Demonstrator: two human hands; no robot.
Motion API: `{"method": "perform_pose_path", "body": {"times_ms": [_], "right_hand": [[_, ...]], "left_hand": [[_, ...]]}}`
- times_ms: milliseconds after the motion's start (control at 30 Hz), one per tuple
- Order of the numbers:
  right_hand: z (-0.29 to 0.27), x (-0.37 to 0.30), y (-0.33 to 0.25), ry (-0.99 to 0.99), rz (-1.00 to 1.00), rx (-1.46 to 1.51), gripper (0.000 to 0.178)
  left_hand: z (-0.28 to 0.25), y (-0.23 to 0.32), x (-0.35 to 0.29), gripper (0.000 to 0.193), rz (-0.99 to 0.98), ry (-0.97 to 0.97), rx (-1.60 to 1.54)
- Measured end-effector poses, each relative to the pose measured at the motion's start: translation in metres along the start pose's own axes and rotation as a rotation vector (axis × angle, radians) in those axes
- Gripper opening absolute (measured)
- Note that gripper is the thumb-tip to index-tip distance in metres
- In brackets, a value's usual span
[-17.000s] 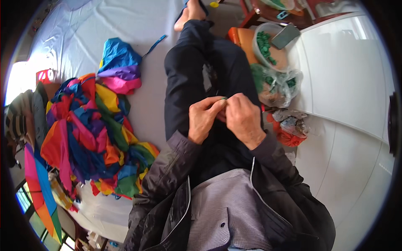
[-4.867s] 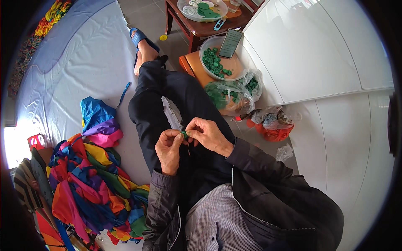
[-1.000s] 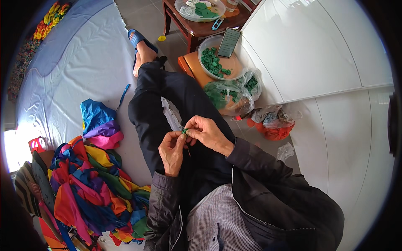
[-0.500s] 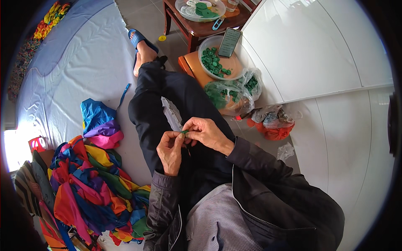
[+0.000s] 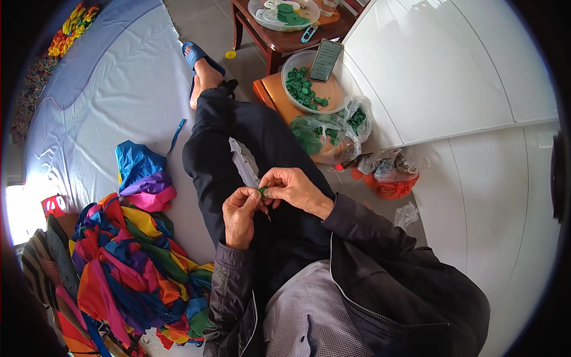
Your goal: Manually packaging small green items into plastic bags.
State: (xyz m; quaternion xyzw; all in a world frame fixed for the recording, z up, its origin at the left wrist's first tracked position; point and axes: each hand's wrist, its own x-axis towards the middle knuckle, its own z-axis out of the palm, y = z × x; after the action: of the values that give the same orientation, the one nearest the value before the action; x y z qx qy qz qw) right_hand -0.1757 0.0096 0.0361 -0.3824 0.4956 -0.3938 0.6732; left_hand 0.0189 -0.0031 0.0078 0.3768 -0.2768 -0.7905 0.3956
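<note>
Over my lap, both hands meet at a small green plastic piece (image 5: 262, 191). My left hand (image 5: 241, 217) pinches its left side between thumb and fingers. From the right, my right hand (image 5: 294, 189) grips the same piece with thumb and forefinger, so most of it is hidden. A crumpled whitish strip (image 5: 244, 162) lies on my dark trousers just beyond the fingers. To the far right of my hands, similar small green pieces (image 5: 301, 88) lie in a clear round tub (image 5: 334, 95).
The tub and plastic bags of green pieces (image 5: 327, 132) rest on a wooden stool (image 5: 267, 89). A phone (image 5: 326, 60) leans on the tub. Behind, a chair (image 5: 262, 37) bears a tub of discs (image 5: 288, 18). Colourful fabric (image 5: 128, 262) is heaped at left; a red bag (image 5: 392, 184) lies right.
My left thumb has shifted slightly and more of the green piece shows between the fingers. My right hand stays nearly still.
</note>
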Motion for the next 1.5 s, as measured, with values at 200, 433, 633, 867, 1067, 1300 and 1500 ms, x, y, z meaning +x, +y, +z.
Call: {"method": "perform_pose_path", "body": {"times_ms": [200,433,633,867,1067,1300,1500], "right_hand": [[0.0,0.0,0.001,0.01,-0.009,0.015,0.008],[0.004,-0.002,-0.004,0.052,-0.007,-0.035,0.008],[0.007,0.001,0.001,0.082,-0.03,-0.047,0.005],[0.007,0.0,0.002,0.12,-0.024,-0.1,0.005],[0.005,0.0,0.001,0.147,-0.039,-0.09,0.008],[0.005,0.0,0.001,0.137,-0.026,-0.062,0.007],[0.008,0.001,-0.005,0.136,-0.038,-0.105,0.007]], "left_hand": [[-0.002,-0.003,0.0,0.009,-0.015,-0.039,-0.017],[0.007,-0.003,-0.004,0.008,0.082,0.061,0.126],[0.014,-0.006,-0.006,0.01,0.188,0.174,0.341],[0.021,-0.001,-0.008,0.012,0.236,0.216,0.468],[0.027,0.001,-0.008,0.012,0.225,0.215,0.442],[0.025,0.0,-0.008,0.009,0.252,0.207,0.581],[0.024,-0.004,-0.007,0.006,0.455,0.288,0.761]]}}
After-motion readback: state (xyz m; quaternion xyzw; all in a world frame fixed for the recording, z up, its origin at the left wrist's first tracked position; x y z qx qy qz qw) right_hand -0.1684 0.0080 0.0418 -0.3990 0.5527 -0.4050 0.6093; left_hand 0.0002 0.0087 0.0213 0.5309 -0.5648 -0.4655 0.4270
